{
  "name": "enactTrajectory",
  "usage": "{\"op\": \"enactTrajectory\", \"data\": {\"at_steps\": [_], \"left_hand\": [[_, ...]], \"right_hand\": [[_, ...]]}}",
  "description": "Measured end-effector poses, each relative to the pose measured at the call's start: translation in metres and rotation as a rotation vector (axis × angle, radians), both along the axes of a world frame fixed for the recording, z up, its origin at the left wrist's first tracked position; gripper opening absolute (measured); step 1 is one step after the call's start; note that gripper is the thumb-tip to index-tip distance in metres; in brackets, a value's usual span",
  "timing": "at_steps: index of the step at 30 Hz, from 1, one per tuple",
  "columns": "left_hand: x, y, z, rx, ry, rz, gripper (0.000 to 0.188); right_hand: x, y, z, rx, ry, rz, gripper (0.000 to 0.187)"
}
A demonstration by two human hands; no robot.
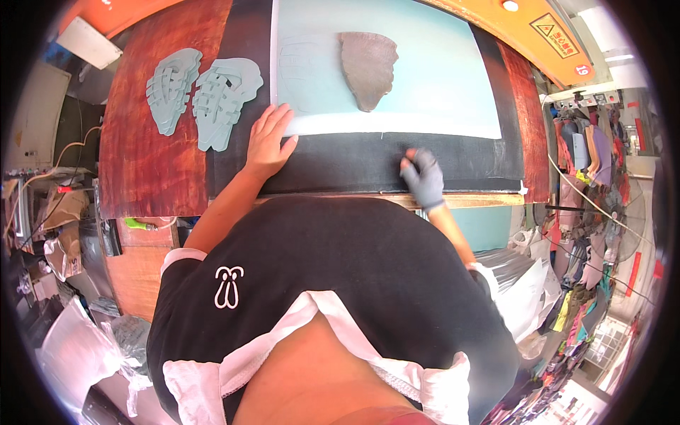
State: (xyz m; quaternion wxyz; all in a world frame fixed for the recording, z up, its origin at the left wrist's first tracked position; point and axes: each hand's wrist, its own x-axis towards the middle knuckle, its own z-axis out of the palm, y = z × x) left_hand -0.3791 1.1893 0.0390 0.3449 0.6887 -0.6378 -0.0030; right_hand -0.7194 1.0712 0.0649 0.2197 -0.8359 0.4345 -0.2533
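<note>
1. A pale blue-green sheet [439, 85] lies flat toward the far side of the table [142, 180], with a whitish band along its left and near edges.
2. On that sheet, near its middle, rests 1 grey-brown piece [368, 67], broad at the far end, tapering toward the person, with a jagged right edge.
3. The left hand [268, 145] is bare and spread flat, fingers extended, its fingertips at the sheet's near left corner; it grips nothing.
4. The right hand [423, 177], in a grey glove with 2 bare fingertips showing, is loosely curled over the black strip [340, 164], to the right of the left hand and apart from the sheet. It is slightly blurred, so whether it pinches something small cannot be told.
5. Left of the sheet lie 2 groups of pale green cutouts [227, 95], side by side, with slotted outlines.
6. The table is streaked red-brown at both sides, black around the sheet.
7. Beyond stands an orange machine [467, 2] with 1 yellow warning sign [554, 35].
8. To the right, many coloured pieces [600, 152] hang near a fan [627, 219]; clear plastic bags [81, 347] crowd the lower left.
</note>
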Motion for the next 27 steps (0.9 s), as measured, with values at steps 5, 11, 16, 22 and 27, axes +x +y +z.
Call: {"op": "enactTrajectory", "data": {"at_steps": [5, 11, 16, 22, 27], "left_hand": [[0.002, -0.002, -0.009, -0.058, -0.022, 0.006, 0.049], [0.000, 0.000, -0.014, -0.062, -0.062, 0.045, 0.052], [0.001, 0.000, -0.015, -0.053, -0.039, 0.052, 0.053], [0.001, -0.006, -0.010, -0.027, -0.017, 0.067, 0.053], [0.000, -0.009, -0.005, -0.006, -0.008, 0.073, 0.053]], "right_hand": [[-0.011, 0.031, -0.005, -0.247, 0.028, 0.106, 0.031], [0.071, -0.053, 0.006, -0.500, -0.015, 0.171, 0.072], [0.120, -0.090, -0.003, -0.341, 0.133, 0.108, 0.085], [0.121, -0.104, 0.001, -0.319, -0.016, 0.167, 0.086], [0.123, -0.106, 0.004, -0.379, 0.049, 0.101, 0.084]]}}
